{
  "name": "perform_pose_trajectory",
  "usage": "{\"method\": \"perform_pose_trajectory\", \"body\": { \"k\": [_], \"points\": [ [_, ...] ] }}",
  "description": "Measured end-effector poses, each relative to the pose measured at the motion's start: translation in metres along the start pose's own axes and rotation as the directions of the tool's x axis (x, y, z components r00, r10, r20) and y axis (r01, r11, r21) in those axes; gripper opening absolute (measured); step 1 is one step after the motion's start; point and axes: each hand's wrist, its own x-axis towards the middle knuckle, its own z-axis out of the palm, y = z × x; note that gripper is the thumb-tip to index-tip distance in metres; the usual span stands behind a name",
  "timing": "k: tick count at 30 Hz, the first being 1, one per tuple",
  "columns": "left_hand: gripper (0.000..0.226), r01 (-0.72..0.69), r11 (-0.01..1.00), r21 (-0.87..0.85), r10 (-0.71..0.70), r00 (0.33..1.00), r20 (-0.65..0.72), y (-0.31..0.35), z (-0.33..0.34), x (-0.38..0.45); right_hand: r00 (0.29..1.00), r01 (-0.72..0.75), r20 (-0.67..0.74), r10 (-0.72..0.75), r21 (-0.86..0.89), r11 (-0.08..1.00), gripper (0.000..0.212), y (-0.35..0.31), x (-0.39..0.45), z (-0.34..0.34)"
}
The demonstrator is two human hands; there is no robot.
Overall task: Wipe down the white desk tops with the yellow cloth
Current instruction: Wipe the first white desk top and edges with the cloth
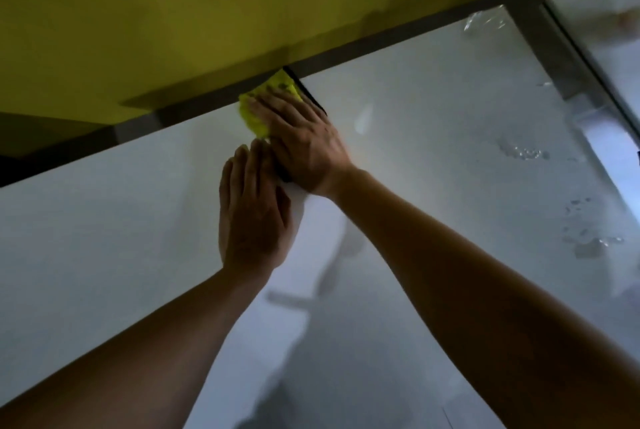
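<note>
Head view: both hands lie flat with fingers spread on the white tabletop (pixel 433 158). Right hand (pixel 301 141) presses the yellow cloth (pixel 254 117) against the far edge, beside a dark seam and under the yellow divider (pixel 173 13). Left hand (pixel 254 214) rests just behind, empty. Bare tabletop stretches wide on either side.

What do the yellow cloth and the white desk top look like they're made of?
The yellow cloth, pressed flat under the right hand, looks like fluffy microfibre: its edge is nubby and tufted. The white desk top seems a smooth, glossy laminate or coated board, since it mirrors faint reflections and wet droplets bead on it. Neither is certain.
</note>
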Motion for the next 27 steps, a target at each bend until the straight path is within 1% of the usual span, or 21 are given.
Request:
{"method": "perform_pose_trajectory", "body": {
  "k": [2,3,4,5,6,7,8,9,11,14,15,16,17,18,19,20,21,22,24,25,27],
  "points": [
    [0.062,-0.011,1.0,-0.016,0.011,1.0,0.005,-0.001,-0.001,0.002,0.999,0.047,0.007,-0.047,-0.002,0.999,0.048,0.019,-0.002,-0.005],
    [0.061,-0.016,1.0,-0.023,0.016,1.0,0.01,-0.001,-0.001,0.003,0.999,0.021,-0.024,-0.021,-0.017,1.0,0.046,0.036,-0.005,-0.009],
    [0.061,-0.018,0.999,-0.027,0.018,1.0,0.015,-0.002,-0.003,0.002,0.996,-0.057,-0.076,0.054,-0.029,0.998,0.046,0.056,-0.008,-0.014],
    [0.061,-0.021,0.999,-0.031,0.021,1.0,0.014,-0.001,-0.004,0.003,0.976,-0.186,-0.124,0.181,-0.03,0.982,0.049,0.076,-0.013,-0.025],
    [0.062,-0.025,0.999,-0.036,0.026,1.0,0.01,0.0,-0.004,0.003,0.931,-0.339,-0.151,0.332,-0.021,0.941,0.054,0.096,-0.019,-0.038],
    [0.062,-0.03,0.999,-0.04,0.03,1.0,0.009,0.001,-0.004,0.003,0.869,-0.476,-0.158,0.469,-0.008,0.879,0.058,0.113,-0.026,-0.052],
    [0.062,-0.033,0.999,-0.04,0.033,0.999,0.009,0.001,-0.003,0.003,0.805,-0.576,-0.16,0.571,0.017,0.817,0.06,0.128,-0.033,-0.064],
    [0.063,-0.034,0.999,-0.038,0.035,0.999,0.008,0.001,-0.002,0.003,0.753,-0.642,-0.156,0.639,0.038,0.766,0.058,0.14,-0.038,-0.074],
    [0.062,-0.032,0.999,-0.029,0.033,0.999,0.003,0.0,-0.002,0.003,0.7,-0.695,-0.179,0.692,0.056,0.717,0.056,0.148,-0.039,-0.083],
    [0.062,-0.02,0.999,-0.027,0.02,1.0,-0.001,0.002,-0.002,0.003,0.68,-0.713,-0.205,0.704,0.041,0.7,0.058,0.134,-0.031,-0.071],
    [0.061,-0.02,0.999,-0.03,0.02,1.0,-0.005,0.002,-0.002,0.003,0.716,-0.681,-0.201,0.669,0.014,0.733,0.059,0.124,-0.029,-0.064],
    [0.061,-0.023,0.999,-0.028,0.023,1.0,-0.006,0.003,-0.002,0.002,0.792,-0.593,-0.2,0.577,-0.026,0.805,0.061,0.11,-0.028,-0.054],
    [0.061,-0.024,0.999,-0.021,0.024,1.0,-0.002,0.003,-0.002,0.002,0.881,-0.449,-0.196,0.43,-0.064,0.891,0.059,0.093,-0.026,-0.042],
    [0.061,-0.024,1.0,-0.011,0.024,1.0,0.005,0.002,-0.001,0.002,0.947,-0.282,-0.181,0.264,-0.087,0.955,0.053,0.075,-0.022,-0.029],
    [0.061,-0.022,1.0,-0.003,0.022,1.0,0.008,0.001,-0.001,0.002,0.982,-0.134,-0.146,0.122,-0.074,0.988,0.049,0.056,-0.018,-0.018],
    [0.061,-0.016,1.0,-0.004,0.016,1.0,0.007,0.001,-0.001,0.001,0.995,-0.025,-0.095,0.022,-0.039,0.999,0.047,0.039,-0.015,-0.011],
    [0.064,-0.005,1.0,-0.009,0.005,1.0,0.003,0.0,-0.001,0.001,0.998,0.043,-0.041,-0.043,0.001,0.999,0.048,0.026,-0.011,-0.008],
    [0.067,0.001,1.0,-0.014,-0.001,1.0,0.004,0.001,0.0,0.001,0.996,0.089,0.005,-0.089,0.03,0.996,0.049,0.02,-0.009,-0.009],
    [0.063,-0.003,1.0,-0.015,0.003,1.0,0.003,0.0,0.002,0.002,0.985,0.159,0.06,-0.163,0.053,0.986,0.049,0.033,-0.005,-0.017],
    [0.061,-0.011,1.0,-0.009,0.011,1.0,-0.001,-0.001,0.003,0.002,0.981,0.178,0.063,-0.181,0.051,0.983,0.048,0.044,-0.005,-0.021],
    [0.062,-0.036,0.999,-0.012,0.036,0.999,-0.006,-0.001,0.002,0.002,0.986,0.168,-0.023,-0.167,0.025,0.986,0.041,0.071,-0.004,-0.032]
  ]
}}
